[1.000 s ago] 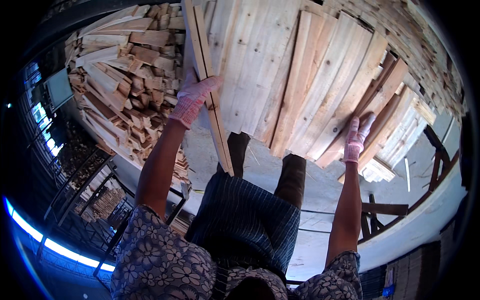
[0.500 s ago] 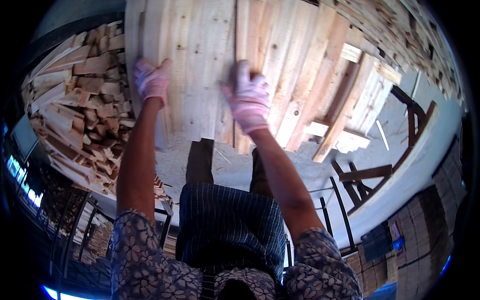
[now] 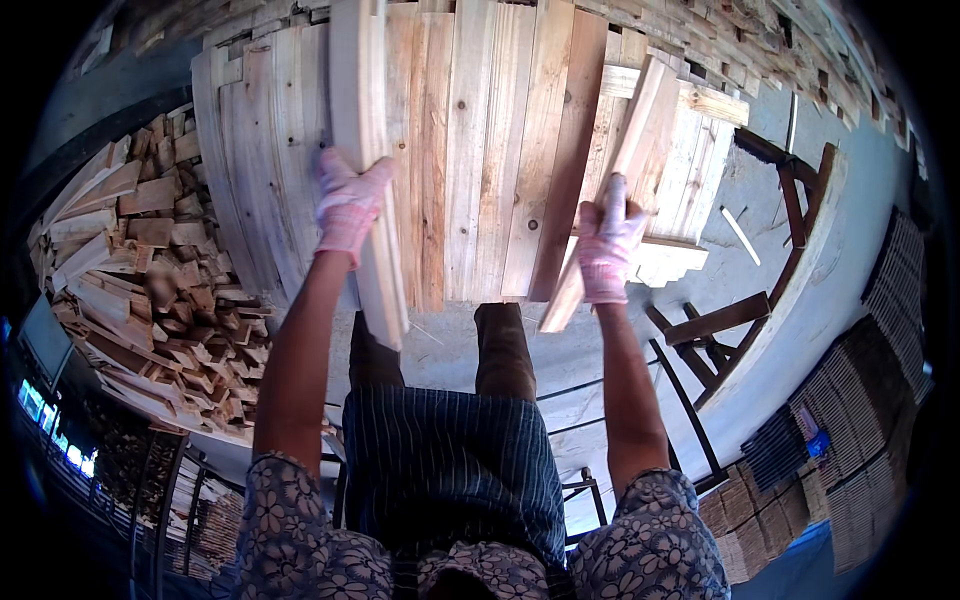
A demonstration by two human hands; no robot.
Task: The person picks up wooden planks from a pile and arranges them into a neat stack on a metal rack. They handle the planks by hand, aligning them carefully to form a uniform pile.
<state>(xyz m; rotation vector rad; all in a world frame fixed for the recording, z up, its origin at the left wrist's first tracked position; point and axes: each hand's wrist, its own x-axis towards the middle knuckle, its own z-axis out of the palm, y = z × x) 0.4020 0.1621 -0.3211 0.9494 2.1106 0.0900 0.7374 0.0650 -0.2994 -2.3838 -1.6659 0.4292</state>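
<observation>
A long pale wooden plank (image 3: 362,95) is in my left hand (image 3: 350,205), its fingers and thumb closed across the sides. The plank overlaps a row of boards (image 3: 470,150) laid side by side, and its near end sticks out past theirs. My right hand (image 3: 610,245) grips a narrower wooden board (image 3: 640,130) lying aslant at the row's right end, thumb on its left side. Both hands wear pink and white gloves. Some fingertips are hidden behind the wood.
Offcuts are heaped in a large pile (image 3: 160,260) at left. More stacked timber (image 3: 840,50) lines the far side. A dark frame with a curved-looking edge (image 3: 800,250) stands at right, near bundled wood stacks (image 3: 840,450). My legs stand close to the boards' near ends.
My left hand has moved rightward over the row with the plank. The right hand has left the middle boards and taken hold of the slanted board at right. The view has shifted.
</observation>
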